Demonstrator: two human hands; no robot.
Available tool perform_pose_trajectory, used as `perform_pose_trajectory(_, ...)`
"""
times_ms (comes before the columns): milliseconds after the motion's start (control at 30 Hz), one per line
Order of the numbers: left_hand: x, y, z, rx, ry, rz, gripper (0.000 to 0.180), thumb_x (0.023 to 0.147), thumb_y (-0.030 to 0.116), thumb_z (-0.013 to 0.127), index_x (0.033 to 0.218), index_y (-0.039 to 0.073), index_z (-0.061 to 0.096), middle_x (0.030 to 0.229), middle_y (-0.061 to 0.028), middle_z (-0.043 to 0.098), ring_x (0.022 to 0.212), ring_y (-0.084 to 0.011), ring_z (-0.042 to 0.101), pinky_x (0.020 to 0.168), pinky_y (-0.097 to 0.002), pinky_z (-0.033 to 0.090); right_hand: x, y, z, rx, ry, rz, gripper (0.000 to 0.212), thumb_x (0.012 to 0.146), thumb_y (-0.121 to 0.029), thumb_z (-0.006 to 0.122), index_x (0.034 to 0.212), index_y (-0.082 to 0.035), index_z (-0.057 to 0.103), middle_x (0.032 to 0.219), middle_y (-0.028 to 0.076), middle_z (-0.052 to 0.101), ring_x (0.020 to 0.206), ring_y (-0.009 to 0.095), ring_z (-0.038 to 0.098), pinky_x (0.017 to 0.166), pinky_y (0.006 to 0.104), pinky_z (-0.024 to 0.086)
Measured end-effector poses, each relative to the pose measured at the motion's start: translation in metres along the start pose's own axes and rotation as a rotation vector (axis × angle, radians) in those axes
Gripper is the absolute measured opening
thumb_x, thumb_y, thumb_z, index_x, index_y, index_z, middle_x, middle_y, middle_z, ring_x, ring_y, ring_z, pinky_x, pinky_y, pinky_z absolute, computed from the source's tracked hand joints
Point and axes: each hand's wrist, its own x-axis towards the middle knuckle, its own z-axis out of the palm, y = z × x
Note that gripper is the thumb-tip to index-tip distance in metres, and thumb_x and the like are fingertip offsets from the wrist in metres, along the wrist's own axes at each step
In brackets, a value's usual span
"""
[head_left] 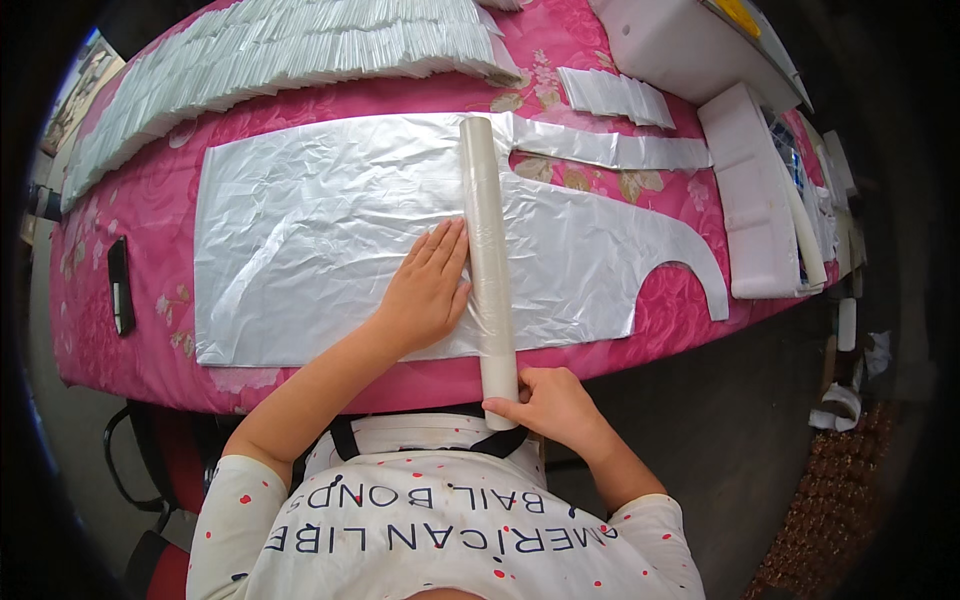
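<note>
— What are you working on, and where?

— You stand at a table spread with a pink flowered cloth (150,230), its near edge against your body; dark floor lies to the right, with litter scraps by the far right rim.

— How many things do you have out?

— One big silver plastic sheet (310,250) lies flat in the middle, cut with a curved notch at its right end. One white roll (487,250) lies across it, running from far to near. At the far side there is one long fanned row of folded silver pieces (270,50), too many to count, and one small stack of them (615,97) to the right. One white foam tray (752,195) sits at the right edge; what it holds you cannot tell. A black strip (119,285) lies at the left.

— And your hands?

— Your left hand (425,290) rests flat, fingers spread, on the sheet, touching the roll's left side. Your right hand (550,405) is closed around the roll's near end, at the table edge.
</note>
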Motion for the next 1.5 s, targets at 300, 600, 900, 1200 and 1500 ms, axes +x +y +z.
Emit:
perform_pose_trajectory(300,0.004,0.004,0.005,0.211,-0.089,0.013,0.059,0.084,0.021,0.039,0.133,-0.009,0.028,0.141,-0.0224,0.026,0.134,-0.0326,0.021,0.110,-0.0410,0.014,0.167,-0.019,-0.067,0.341,0.168,-0.056,0.057,0.085,-0.051,0.052,0.071,0.003,0.062,0.062,0.011,0.060,0.057,0.019,0.060,0.055,0.0298,0.048)
perform_pose_trajectory(600,0.006,0.008,0.003,0.223,-0.098,0.001,0.059,0.083,0.022,0.039,0.133,-0.009,0.029,0.141,-0.0218,0.026,0.134,-0.0317,0.021,0.111,-0.0403,0.014,0.253,0.019,-0.124,1.913,0.101,-0.561,0.025,0.083,-0.019,0.056,0.099,-0.001,0.059,0.099,0.012,0.063,0.090,0.025,0.061,0.081,0.0384,0.049)
perform_pose_trajectory(900,0.003,0.006,0.007,0.208,-0.075,-0.005,0.059,0.083,0.020,0.039,0.133,-0.009,0.028,0.141,-0.0223,0.026,0.134,-0.0322,0.020,0.111,-0.0402,0.013,0.166,-0.065,-0.158,1.271,0.572,-0.764,0.032,0.090,-0.015,0.041,0.116,-0.001,0.053,0.122,0.014,0.054,0.114,0.026,0.051,0.095,0.0359,0.042)
perform_pose_trajectory(1200,0.001,-0.009,0.022,0.265,0.023,0.078,0.060,0.087,0.026,0.037,0.132,-0.012,0.026,0.141,-0.0278,0.023,0.133,-0.0382,0.023,0.108,-0.0485,0.017,0.191,-0.166,0.091,-0.181,0.074,-0.867,0.042,0.088,-0.029,0.049,0.117,0.000,0.050,0.116,0.020,0.054,0.117,0.038,0.043,0.098,0.0447,0.031)
perform_pose_trajectory(1500,-0.014,-0.045,-0.018,-0.281,0.195,0.012,0.048,0.079,0.007,0.052,0.126,-0.002,0.044,0.132,-0.0195,0.041,0.122,-0.0288,0.041,0.099,-0.0377,0.034,0.116,-0.120,0.017,-0.004,0.327,-1.105,0.035,0.082,-0.017,0.058,0.114,-0.001,0.056,0.126,0.017,0.050,0.121,0.033,0.043,0.100,0.0413,0.033)
